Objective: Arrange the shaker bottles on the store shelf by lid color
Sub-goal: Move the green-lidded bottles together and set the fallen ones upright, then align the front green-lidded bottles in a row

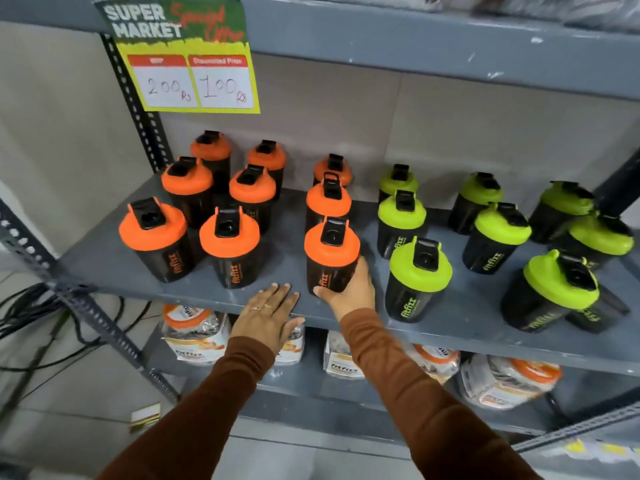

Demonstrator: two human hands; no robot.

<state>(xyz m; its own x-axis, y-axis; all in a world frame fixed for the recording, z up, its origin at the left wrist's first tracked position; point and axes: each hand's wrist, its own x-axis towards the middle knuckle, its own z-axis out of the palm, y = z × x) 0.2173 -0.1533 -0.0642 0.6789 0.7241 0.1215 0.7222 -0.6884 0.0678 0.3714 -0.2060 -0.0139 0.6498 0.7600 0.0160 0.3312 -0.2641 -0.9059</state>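
Observation:
Black shaker bottles stand on a grey metal shelf (145,287). Several with orange lids fill the left half in three columns; several with green lids (420,265) fill the right half. My right hand (349,289) is wrapped around the lower body of the front orange-lid bottle (331,251) of the third column, which stands upright on the shelf. My left hand (268,317) lies flat, fingers spread, on the shelf's front edge, just left of that bottle and below another orange-lid bottle (229,237). It holds nothing.
A yellow price sign (187,64) hangs from the upper shelf at the top left. Clear jars with orange lids (194,327) sit on the lower shelf under my hands. Black cables (31,306) trail along the floor at the left. A slotted upright post (138,109) bounds the shelf's left side.

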